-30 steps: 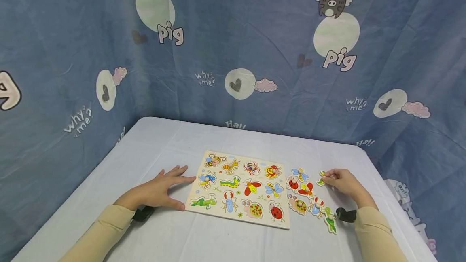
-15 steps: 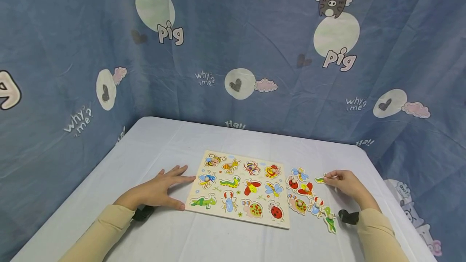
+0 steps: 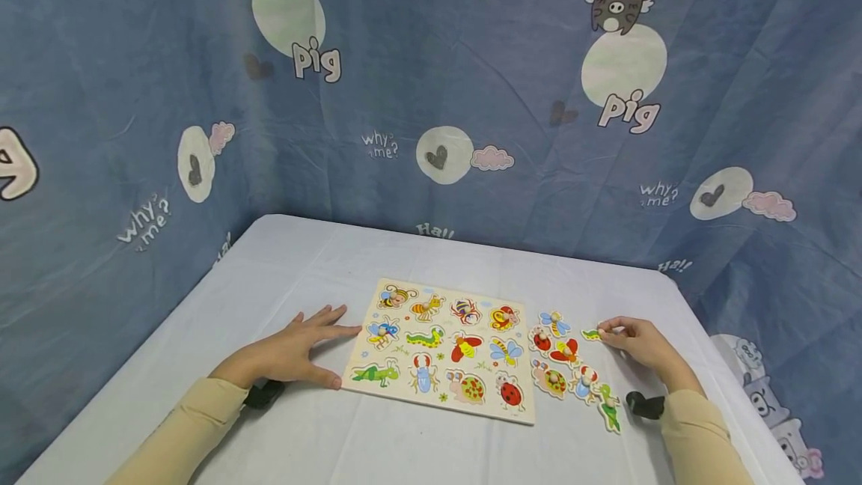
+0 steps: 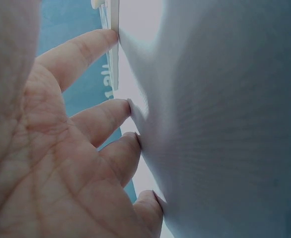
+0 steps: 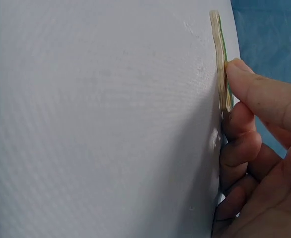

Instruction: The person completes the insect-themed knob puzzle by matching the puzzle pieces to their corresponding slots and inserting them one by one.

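A wooden puzzle board (image 3: 417, 399) with printed insects lies mid-table in the head view. At its left edge, my left hand (image 3: 296, 354) spreads its fingers, and the index finger (image 4: 86, 52) touches the board's side in the left wrist view. Right of the board, my right hand (image 3: 636, 339) pinches a green caterpillar puzzle piece (image 3: 590, 334) between thumb and fingers. The right wrist view has this piece (image 5: 217, 54) edge-on, close to the tablecloth, the thumb at its face. Knobbed pieces, such as the bee (image 3: 396, 296), sit in the board's top row.
Loose knobbed pieces lie between board and right hand: a dragonfly (image 3: 554, 323), a ladybug (image 3: 541, 339), a red-winged beetle (image 3: 564, 351), a snail (image 3: 549, 380), a stag beetle (image 3: 584, 385) and a grasshopper (image 3: 609, 410). A blue curtain (image 3: 377, 193) hangs behind the white-covered table (image 3: 323, 260).
The right hand has turned the caterpillar piece from upright to lying roughly level and shifted slightly right and nearer. The left hand has stayed at the board's edge.
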{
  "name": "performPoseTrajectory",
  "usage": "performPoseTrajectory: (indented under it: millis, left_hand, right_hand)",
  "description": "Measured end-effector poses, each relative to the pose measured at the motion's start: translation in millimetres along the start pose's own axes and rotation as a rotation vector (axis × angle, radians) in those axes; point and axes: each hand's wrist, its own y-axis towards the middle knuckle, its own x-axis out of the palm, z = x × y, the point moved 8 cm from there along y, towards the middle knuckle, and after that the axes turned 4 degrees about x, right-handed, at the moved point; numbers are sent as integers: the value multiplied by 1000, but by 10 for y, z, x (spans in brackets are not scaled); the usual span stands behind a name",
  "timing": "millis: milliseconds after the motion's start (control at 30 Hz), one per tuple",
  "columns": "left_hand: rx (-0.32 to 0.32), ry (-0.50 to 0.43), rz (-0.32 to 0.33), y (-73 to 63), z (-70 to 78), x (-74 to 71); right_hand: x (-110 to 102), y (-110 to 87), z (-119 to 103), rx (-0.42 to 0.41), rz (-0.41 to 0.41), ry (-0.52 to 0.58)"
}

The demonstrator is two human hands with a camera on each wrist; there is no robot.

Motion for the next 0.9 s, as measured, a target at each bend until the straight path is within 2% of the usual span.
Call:
performPoseTrajectory:
  millis: [400, 900]
  left_hand:
    - [-6, 8, -7, 12, -3, 10]
    - [2, 18, 9, 2, -25, 18]
  right_hand:
    - [13, -1, 93, 53, -26, 74]
    - [25, -1, 83, 68, -22, 82]
